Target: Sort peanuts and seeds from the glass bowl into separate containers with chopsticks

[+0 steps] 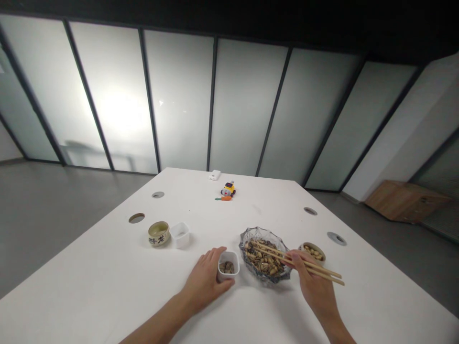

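My left hand (208, 276) is wrapped round a small white square cup (234, 273) standing on the table, with some dark striped seeds (225, 267) in its bottom. In my right hand (310, 277) is a pair of wooden chopsticks (324, 273), their tips down among the seeds and nuts (263, 262) in a clear glass bowl (247, 235) with a jagged rim. The bowl stands just right of the white cup. Partly behind my right hand is a small round bowl (322, 262) with pale nuts. Whether the chopstick tips grip anything is too small to tell.
Left of the hands, a green ceramic bowl (158, 235) with dark lettering touches or nearly touches another white cup (180, 236). Farther back are a yellow toy vehicle (228, 188), a toy carrot (225, 198) and a white box-like device (214, 175). Round holes (136, 218) pierce the white table (125, 282).
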The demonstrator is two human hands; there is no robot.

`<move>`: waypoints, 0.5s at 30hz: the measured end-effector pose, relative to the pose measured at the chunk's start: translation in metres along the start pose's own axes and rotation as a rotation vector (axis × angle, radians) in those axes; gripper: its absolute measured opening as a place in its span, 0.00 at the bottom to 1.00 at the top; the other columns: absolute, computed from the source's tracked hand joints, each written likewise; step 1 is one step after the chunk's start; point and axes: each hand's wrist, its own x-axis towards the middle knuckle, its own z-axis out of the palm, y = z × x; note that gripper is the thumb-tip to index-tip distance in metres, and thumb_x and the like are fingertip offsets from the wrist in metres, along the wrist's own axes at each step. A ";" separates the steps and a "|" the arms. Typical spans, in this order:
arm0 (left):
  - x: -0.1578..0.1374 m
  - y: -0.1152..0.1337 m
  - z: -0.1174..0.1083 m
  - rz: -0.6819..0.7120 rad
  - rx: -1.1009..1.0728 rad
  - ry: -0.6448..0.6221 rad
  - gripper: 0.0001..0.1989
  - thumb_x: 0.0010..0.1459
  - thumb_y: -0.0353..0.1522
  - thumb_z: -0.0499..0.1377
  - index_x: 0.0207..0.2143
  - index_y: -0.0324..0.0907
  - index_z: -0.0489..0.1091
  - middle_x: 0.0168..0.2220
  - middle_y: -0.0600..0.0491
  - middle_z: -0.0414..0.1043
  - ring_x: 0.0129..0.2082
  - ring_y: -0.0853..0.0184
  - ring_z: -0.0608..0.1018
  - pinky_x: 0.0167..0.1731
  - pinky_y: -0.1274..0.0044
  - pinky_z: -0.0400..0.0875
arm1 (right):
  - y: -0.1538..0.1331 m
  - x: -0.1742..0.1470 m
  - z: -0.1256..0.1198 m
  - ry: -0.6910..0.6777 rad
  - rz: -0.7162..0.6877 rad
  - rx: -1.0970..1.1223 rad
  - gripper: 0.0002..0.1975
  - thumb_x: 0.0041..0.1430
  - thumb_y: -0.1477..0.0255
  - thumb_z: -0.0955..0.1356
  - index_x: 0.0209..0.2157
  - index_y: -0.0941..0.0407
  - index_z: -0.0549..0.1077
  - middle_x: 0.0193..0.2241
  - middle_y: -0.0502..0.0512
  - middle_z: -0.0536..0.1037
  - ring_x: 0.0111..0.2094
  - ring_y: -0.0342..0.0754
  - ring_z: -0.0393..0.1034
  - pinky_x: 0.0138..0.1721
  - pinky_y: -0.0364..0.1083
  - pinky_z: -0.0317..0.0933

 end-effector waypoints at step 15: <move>0.000 -0.002 0.001 0.000 0.011 -0.008 0.35 0.55 0.33 0.67 0.64 0.44 0.62 0.61 0.44 0.71 0.59 0.51 0.73 0.62 0.62 0.63 | -0.036 -0.003 0.004 -0.110 -0.247 -0.025 0.17 0.68 0.55 0.69 0.33 0.52 0.82 0.33 0.56 0.84 0.35 0.53 0.80 0.40 0.51 0.76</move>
